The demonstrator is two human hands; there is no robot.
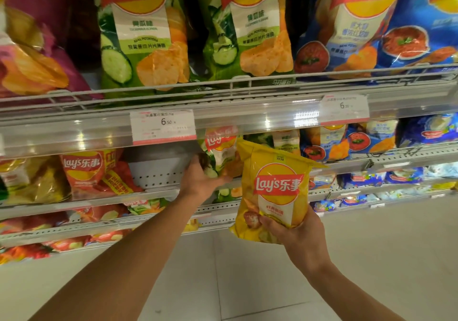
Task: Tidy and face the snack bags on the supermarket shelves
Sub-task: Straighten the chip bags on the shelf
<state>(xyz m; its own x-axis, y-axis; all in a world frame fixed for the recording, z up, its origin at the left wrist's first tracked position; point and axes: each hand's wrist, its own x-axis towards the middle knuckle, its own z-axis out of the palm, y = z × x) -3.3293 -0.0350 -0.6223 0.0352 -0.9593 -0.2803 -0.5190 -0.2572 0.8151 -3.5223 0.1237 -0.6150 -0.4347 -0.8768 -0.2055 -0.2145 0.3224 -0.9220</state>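
Your right hand [297,231] grips the yellow Lay's bag [275,191] by its lower edge, fingers curled over the front, so the bag stands upright above your grip, logo facing you, in front of the second shelf [158,193] and off it. Your left hand [200,180] reaches left of the yellow bag to a green cucumber Lay's bag [219,154] on that shelf, thumb and fingers closing around its lower part; the bag leans above your palm, just under the price tag [162,126]
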